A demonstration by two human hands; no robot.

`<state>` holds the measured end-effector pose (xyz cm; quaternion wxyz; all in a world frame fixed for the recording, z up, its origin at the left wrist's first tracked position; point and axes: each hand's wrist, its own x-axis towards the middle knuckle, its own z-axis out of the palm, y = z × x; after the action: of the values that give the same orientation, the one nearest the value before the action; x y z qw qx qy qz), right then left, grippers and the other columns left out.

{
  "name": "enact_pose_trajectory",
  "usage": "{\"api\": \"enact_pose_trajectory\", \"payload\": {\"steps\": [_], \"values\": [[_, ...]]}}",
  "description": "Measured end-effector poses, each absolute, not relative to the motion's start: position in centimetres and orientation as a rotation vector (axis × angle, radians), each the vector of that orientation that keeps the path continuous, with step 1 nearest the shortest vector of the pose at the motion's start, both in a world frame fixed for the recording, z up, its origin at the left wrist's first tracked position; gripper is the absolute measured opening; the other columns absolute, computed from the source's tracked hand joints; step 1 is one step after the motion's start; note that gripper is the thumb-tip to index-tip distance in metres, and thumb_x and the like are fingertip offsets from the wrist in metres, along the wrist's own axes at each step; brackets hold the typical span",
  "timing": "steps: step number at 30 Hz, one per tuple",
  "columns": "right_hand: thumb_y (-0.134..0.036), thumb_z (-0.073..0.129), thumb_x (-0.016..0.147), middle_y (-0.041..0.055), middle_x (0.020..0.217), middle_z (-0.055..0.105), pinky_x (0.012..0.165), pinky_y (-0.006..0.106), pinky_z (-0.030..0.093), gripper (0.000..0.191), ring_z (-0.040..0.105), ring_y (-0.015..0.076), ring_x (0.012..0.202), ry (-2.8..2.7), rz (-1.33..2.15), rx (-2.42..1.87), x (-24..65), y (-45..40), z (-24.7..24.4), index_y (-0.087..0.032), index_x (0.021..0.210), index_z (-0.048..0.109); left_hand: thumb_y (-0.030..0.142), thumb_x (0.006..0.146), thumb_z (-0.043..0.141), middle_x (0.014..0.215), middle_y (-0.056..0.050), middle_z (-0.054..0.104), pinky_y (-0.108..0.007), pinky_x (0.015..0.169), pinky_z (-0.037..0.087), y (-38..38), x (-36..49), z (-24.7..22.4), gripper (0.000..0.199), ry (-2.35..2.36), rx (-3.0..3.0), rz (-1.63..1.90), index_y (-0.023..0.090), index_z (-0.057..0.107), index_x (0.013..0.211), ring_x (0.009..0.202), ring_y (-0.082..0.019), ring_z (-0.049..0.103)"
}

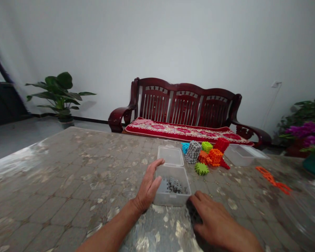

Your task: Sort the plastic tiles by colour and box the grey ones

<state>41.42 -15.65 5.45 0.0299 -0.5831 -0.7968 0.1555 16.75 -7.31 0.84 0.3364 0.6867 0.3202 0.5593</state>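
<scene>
A clear plastic box (162, 198) with its lid (170, 156) folded back stands on the table in front of me. Loose grey interlocking pieces (174, 185) lie inside it. My left hand (149, 185) is against the box's left side, fingers stretched and thumb apart near the rim. By the box's front right corner, my right hand (212, 217) curls around a dark bumpy piece (193, 212), partly hidden under the palm. Beyond the box are built-up shapes: a grey cylinder (193, 152), an orange block (215, 157), a red block (221, 144) and a green gear-like disc (201, 169).
A second clear container (240, 156) stands behind the coloured shapes. Flat orange linked pieces (273, 180) lie to the right, near blurred clear plastic (304, 206). Purple flowers (308, 134) edge the table (55, 185); a wooden bench (185, 105) stands behind it.
</scene>
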Motion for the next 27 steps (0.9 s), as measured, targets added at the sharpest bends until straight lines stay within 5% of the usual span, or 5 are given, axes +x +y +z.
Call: {"api": "enact_pose_trajectory", "payload": {"steps": [5,13,21,27], "values": [[-0.011,0.058,0.063,0.0104,0.106,0.067,0.09,0.036,0.047,0.046,0.062,0.0275,0.103,-2.407,0.311,-1.882,44.0,-12.5,5.1,-0.02,0.107,0.067,0.048,0.099,0.044,0.146,-0.012,0.053,-0.049,0.119,0.029,-7.3,16.7,0.8,0.052,0.832,1.792,1.459,0.022,0.047,0.144,0.139,-0.029,0.045],[-0.022,0.065,0.072,0.0095,0.12,0.066,0.088,0.034,0.052,0.056,0.064,0.0233,0.101,-2.22,0.379,-1.527,44.1,-8.6,11.8,-0.02,0.129,0.062,0.047,0.099,0.044,0.147,-0.012,0.052,-0.049,0.119,0.028,-7.3,16.8,0.7,0.053,0.829,1.789,1.448,0.022,0.046,0.145,0.14,-0.029,0.043],[-0.018,0.073,0.071,0.0082,0.113,0.067,0.094,0.038,0.05,0.052,0.062,0.0255,0.106,-2.682,0.483,-1.21,38.4,-7.6,13.9,-0.021,0.122,0.068,0.047,0.099,0.045,0.148,-0.012,0.051,-0.049,0.119,0.029,-7.4,16.7,0.8,0.053,0.837,1.777,1.438,0.022,0.046,0.146,0.139,-0.029,0.044],[-0.013,0.063,0.074,0.0039,0.111,0.073,0.097,0.038,0.05,0.039,0.066,0.0225,0.106,-2.484,0.602,-1.163,40.3,-6.4,12.2,-0.025,0.11,0.074,0.048,0.099,0.044,0.148,-0.012,0.051,-0.049,0.119,0.029,-7.3,16.8,0.8,0.054,0.836,1.785,1.432,0.022,0.045,0.146,0.14,-0.029,0.043]]}}
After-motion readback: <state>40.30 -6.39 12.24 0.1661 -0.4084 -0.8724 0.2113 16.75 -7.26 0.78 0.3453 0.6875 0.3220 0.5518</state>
